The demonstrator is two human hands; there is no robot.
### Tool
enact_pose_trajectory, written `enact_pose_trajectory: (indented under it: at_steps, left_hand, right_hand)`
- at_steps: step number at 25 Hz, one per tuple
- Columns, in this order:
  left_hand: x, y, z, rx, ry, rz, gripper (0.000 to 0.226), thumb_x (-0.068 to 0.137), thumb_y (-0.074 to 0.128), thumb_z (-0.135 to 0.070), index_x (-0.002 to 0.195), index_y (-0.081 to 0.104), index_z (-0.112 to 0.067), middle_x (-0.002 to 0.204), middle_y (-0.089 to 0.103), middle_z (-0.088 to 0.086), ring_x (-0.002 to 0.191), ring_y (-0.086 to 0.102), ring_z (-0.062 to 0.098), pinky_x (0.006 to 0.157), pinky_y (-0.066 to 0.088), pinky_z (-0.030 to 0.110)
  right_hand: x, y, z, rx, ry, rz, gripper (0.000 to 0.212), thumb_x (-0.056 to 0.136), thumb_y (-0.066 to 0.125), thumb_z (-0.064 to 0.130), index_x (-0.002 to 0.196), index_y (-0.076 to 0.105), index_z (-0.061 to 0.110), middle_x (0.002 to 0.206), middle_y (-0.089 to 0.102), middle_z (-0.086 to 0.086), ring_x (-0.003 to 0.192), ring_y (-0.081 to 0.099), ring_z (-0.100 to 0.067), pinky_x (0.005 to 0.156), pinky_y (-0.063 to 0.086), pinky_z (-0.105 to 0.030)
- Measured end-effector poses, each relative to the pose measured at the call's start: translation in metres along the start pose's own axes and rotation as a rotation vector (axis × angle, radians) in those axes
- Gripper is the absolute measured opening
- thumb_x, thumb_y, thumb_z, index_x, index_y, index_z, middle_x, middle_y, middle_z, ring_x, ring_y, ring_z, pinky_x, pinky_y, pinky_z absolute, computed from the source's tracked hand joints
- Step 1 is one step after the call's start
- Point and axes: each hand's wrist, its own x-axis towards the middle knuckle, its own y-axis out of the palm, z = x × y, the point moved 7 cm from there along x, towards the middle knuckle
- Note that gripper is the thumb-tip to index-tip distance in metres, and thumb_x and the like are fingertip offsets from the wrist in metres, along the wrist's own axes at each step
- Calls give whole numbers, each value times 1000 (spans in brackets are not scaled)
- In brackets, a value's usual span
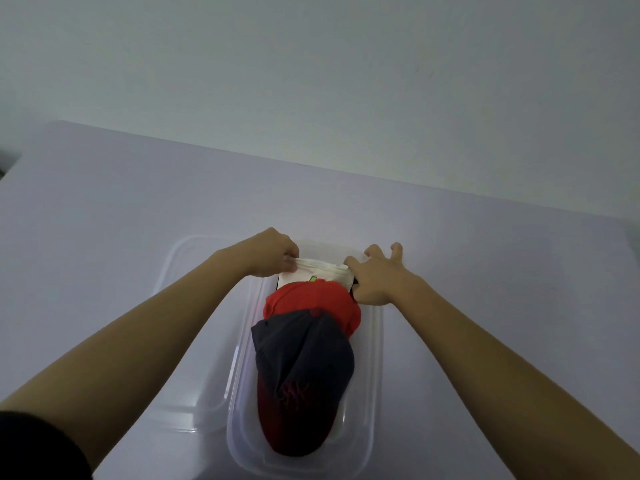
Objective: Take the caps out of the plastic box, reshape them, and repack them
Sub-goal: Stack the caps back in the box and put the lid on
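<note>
A clear plastic box (375, 358) stands on the table in front of me with three caps nested in a row. Nearest me lies a navy cap with a dark red brim (304, 368). Behind it sits a red cap (311, 301). At the far end is a white cap (325, 273). My left hand (273, 252) pinches the white cap's left edge. My right hand (375, 275) grips its right edge with thumb and forefinger, the other fingers spread over the box's far rim.
The box's clear lid (183, 327) lies flat on the table just left of the box, partly under my left forearm. The pale table (485, 258) ends at a plain wall behind.
</note>
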Motion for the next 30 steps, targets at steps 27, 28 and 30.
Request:
enact_pose_trajectory:
  at_steps: [27, 28, 30]
  left_hand:
    - [-61, 26, 5, -205, -139, -198, 27, 87, 63, -32, 109, 62, -17, 102, 68, -1, 105, 54, 25, 90, 45, 38]
    - [-66, 23, -2, -199, -138, -251, 30, 88, 62, -30, 114, 61, -16, 109, 66, 1, 108, 53, 25, 92, 43, 36]
    - [-84, 14, -14, -262, -89, -422, 34, 89, 61, -24, 121, 58, -14, 116, 61, 2, 106, 55, 21, 90, 41, 28]
  right_hand:
    - [-37, 10, 9, 320, 43, -225, 42, 82, 54, 60, 108, 60, 29, 101, 61, 12, 116, 46, -13, 108, 11, -58]
    - [-40, 9, 9, 357, 50, -265, 43, 82, 56, 57, 114, 58, 28, 106, 62, 10, 115, 49, -15, 109, 15, -56]
    - [-61, 4, 14, 556, -3, -447, 46, 85, 60, 46, 124, 54, 23, 120, 59, 5, 117, 51, -15, 110, 28, -48]
